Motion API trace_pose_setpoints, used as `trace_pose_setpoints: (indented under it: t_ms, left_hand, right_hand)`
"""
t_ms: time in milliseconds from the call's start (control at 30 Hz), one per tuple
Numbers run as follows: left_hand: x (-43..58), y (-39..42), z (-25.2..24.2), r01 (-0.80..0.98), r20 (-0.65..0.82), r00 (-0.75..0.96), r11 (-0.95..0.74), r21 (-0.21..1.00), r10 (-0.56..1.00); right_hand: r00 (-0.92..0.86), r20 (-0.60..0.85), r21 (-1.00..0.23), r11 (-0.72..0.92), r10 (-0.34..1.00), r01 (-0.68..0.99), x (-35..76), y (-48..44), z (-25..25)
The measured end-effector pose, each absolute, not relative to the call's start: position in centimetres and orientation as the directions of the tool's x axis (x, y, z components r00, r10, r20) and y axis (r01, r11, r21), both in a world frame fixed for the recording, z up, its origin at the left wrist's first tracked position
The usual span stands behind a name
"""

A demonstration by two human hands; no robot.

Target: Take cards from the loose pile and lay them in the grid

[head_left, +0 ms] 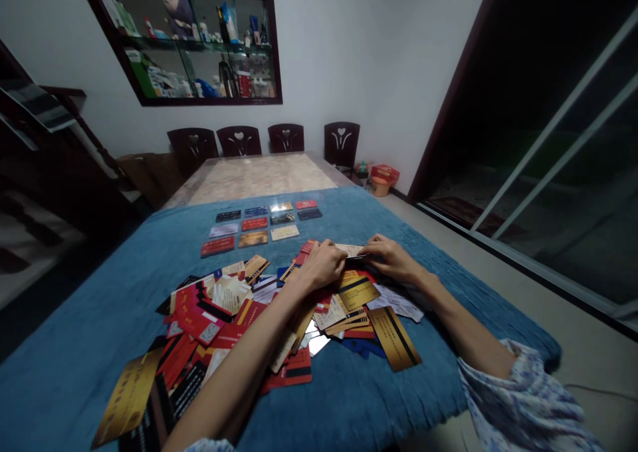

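Observation:
My left hand (323, 264) and my right hand (389, 258) meet over a blue cloth (100, 319) and together pinch a pale card (350, 249) by its two ends. Both hands have their fingers closed on it. Under and in front of them lies a loose heap of several plastic cards (234, 319) in red, gold, black and white. Farther back, several cards (259, 225) lie face up in neat rows on the cloth.
Beyond the cloth the bare marble table top (259, 176) runs to several dark chairs (239, 139). A wall cabinet (194, 40) with bottles and a plush toy hangs above. A red basket (383, 178) stands on the floor at right, by dark sliding glass doors (563, 153).

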State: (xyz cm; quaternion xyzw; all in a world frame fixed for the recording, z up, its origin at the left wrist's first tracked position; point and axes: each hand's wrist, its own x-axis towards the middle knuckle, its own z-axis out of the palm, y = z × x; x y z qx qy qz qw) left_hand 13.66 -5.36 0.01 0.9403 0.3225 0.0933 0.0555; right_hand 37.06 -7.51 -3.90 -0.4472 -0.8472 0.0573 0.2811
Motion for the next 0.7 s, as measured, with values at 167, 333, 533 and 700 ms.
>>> trace_pose_setpoints:
  t_ms: [167,333,533,700]
  left_hand:
    - [13.4,-5.1,-0.3,0.624,0.177,0.741,-0.762,0.174,0.648]
    - [13.2,-4.7,-0.8,0.639,0.205,0.72,-0.749,0.177,0.663]
    - [13.1,-4.6,-1.2,0.658,0.211,0.698,-0.729,0.187,0.684]
    - [12.9,-4.8,-0.9,0.665,0.215,0.675,-0.709,0.236,0.705]
  right_hand:
    - [-0.373,0.453,-0.361,0.549,0.81,0.754,37.0,-7.4,-4.3]
    - [-0.325,0.464,-0.397,0.522,0.824,0.755,36.6,-7.8,-4.4]
    - [-0.279,0.494,-0.382,0.493,0.824,0.781,36.1,-7.8,-4.7]
    - [-0.262,0.528,-0.375,0.499,0.808,0.781,35.9,-7.8,-4.9]
